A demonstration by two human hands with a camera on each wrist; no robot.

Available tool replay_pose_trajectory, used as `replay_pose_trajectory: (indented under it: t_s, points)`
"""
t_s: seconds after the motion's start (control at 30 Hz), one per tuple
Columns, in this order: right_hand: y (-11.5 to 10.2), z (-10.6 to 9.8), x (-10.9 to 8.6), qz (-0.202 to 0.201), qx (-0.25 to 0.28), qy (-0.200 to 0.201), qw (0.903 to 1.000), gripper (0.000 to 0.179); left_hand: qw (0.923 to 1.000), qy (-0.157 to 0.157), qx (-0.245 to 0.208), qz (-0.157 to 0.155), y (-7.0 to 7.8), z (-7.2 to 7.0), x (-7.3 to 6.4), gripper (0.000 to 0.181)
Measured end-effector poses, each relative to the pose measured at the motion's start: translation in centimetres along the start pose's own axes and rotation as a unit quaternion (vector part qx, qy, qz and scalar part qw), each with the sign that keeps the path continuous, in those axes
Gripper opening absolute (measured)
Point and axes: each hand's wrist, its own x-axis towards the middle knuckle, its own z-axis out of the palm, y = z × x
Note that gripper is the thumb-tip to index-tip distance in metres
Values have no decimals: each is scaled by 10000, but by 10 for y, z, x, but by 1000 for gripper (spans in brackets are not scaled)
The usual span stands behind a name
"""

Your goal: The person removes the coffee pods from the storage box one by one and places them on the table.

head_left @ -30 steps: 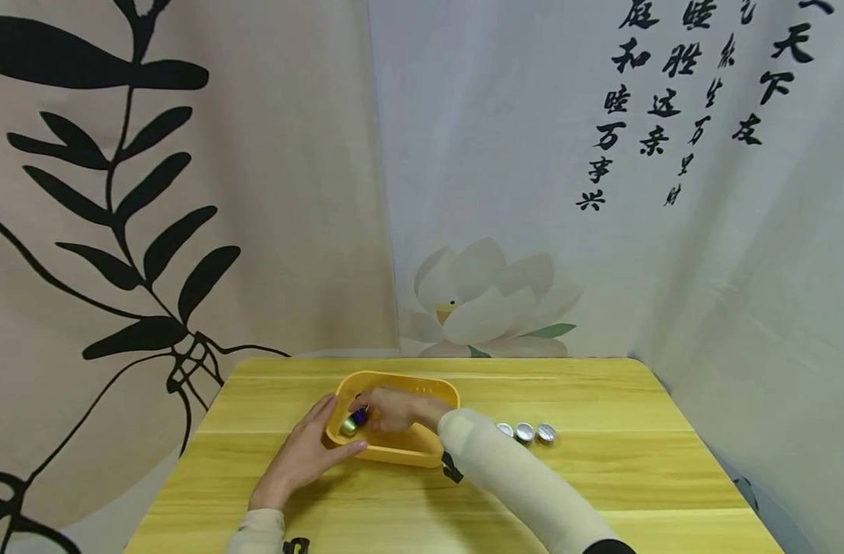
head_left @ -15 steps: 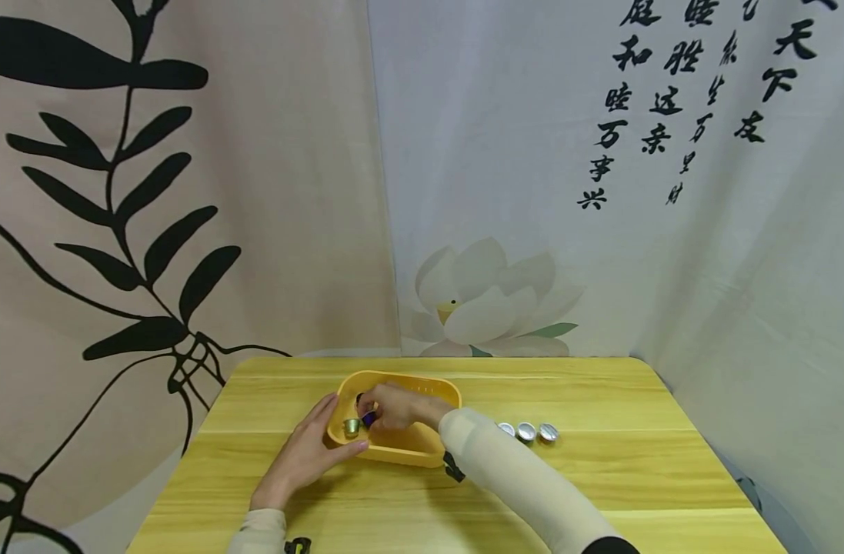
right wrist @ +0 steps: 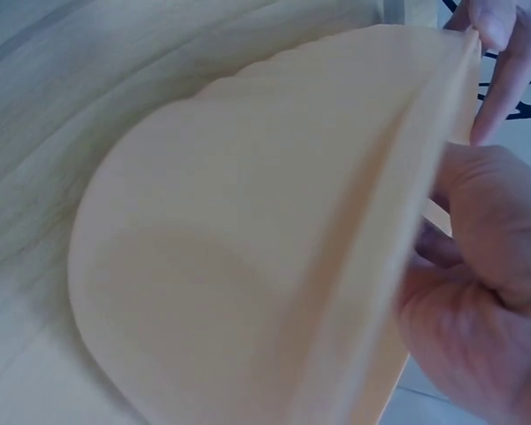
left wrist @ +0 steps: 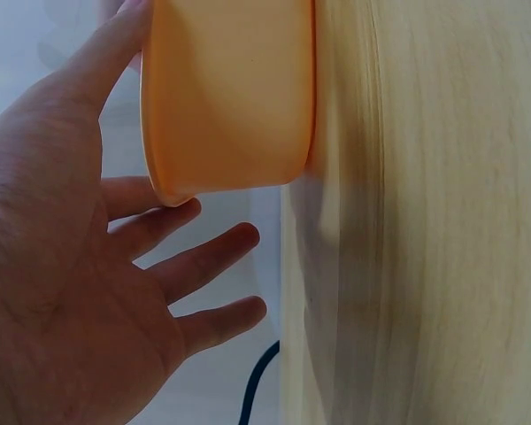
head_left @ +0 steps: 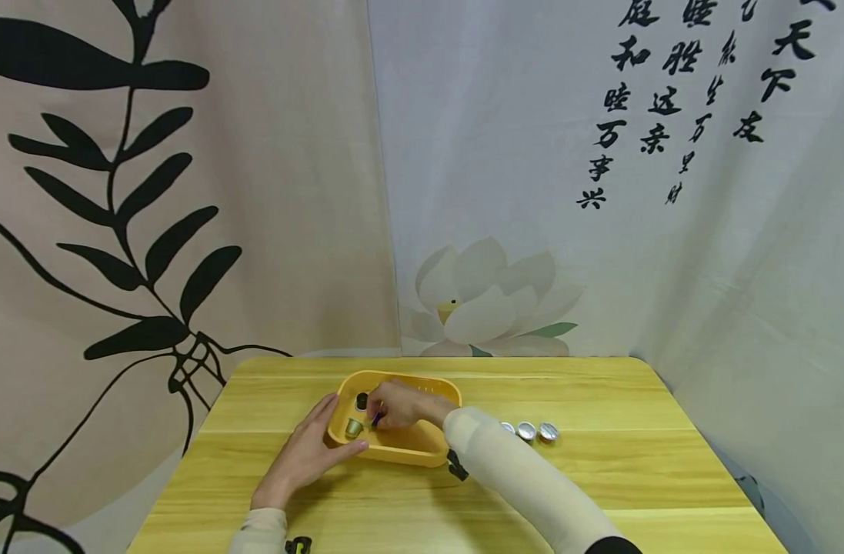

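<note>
A yellow plastic basket stands on the table. My left hand spans its left end with straight, spread fingers; the thumb touches the front rim. In the left wrist view the fingers lie beside the basket wall. Inside the basket, my right hand pinches a purple coffee capsule, mostly covered by the fingers. A gold-green capsule lies tilted left of it, and a black-topped capsule sits behind. The basket wall blocks the right wrist view of the capsules and fingertips.
Three silver-topped capsules stand in a row on the wooden table, right of the basket; my right sleeve partly covers the leftmost. A printed curtain hangs behind the table's far edge.
My right hand has shifted slightly right inside the basket with the purple capsule. The gold-green capsule has changed its tilt, and the black-topped one is now uncovered. My left hand has stayed put.
</note>
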Motion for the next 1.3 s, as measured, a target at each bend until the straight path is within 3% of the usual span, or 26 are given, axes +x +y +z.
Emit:
replay_pose_trajectory:
  t_s: [0.6,0.97,1.3]
  points:
    - [8,-26,-25,51,743,691,9948,34,9999,42,-1,97,-1,1,2,116]
    - [13,-34,-48,-105,1214,1041,9871,26,9999,-2,109,60,-3,1,0,119]
    - [20,-42,-66,-193,1676,1291,9772,31,10000,-23,76,56,-4,-1,1,119]
